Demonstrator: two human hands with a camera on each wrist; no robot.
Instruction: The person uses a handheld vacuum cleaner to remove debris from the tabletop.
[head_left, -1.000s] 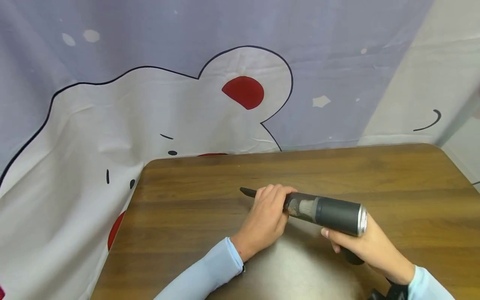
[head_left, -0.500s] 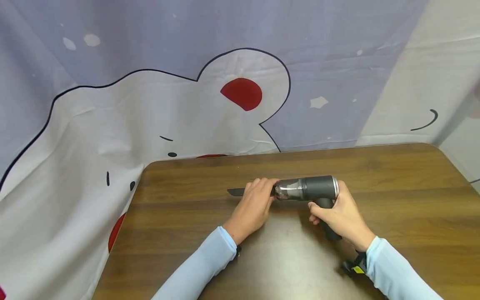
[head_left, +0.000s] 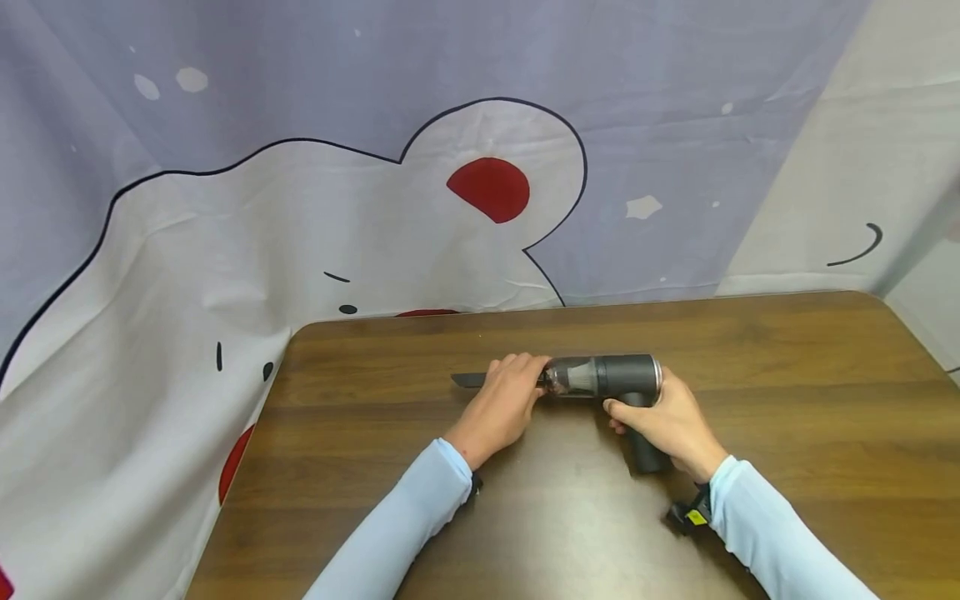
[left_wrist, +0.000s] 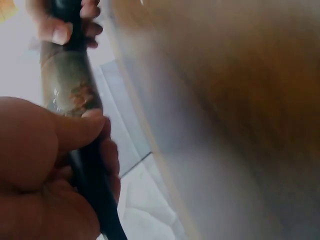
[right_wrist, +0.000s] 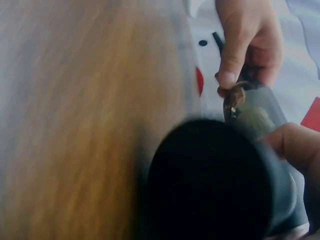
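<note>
A dark grey handheld vacuum cleaner [head_left: 626, 375] is held level above the table, its nozzle [head_left: 468, 380] pointing left. Brownish debris [left_wrist: 81, 96] and a pale filter [right_wrist: 254, 120] show through its clear dust cup [head_left: 576, 377]. My left hand [head_left: 501, 408] grips the nozzle end beside the cup; in the left wrist view its thumb and fingers wrap round the dark tube. My right hand [head_left: 671, 421] holds the pistol handle [head_left: 645, 442] at the other end. The handle's round base fills much of the right wrist view and hides part of that hand.
Beneath the hands lies a brown wooden table [head_left: 360, 500] with rounded corners. A patterned curtain [head_left: 315, 217] hangs behind its far edge and down its left side. A dark wrist strap device [head_left: 688, 515] sits at the right wrist.
The vacuum cleaner has swung from a slant, right end nearer me, to nearly level across the table. Both hands have moved left with it, the right one also farther from me.
</note>
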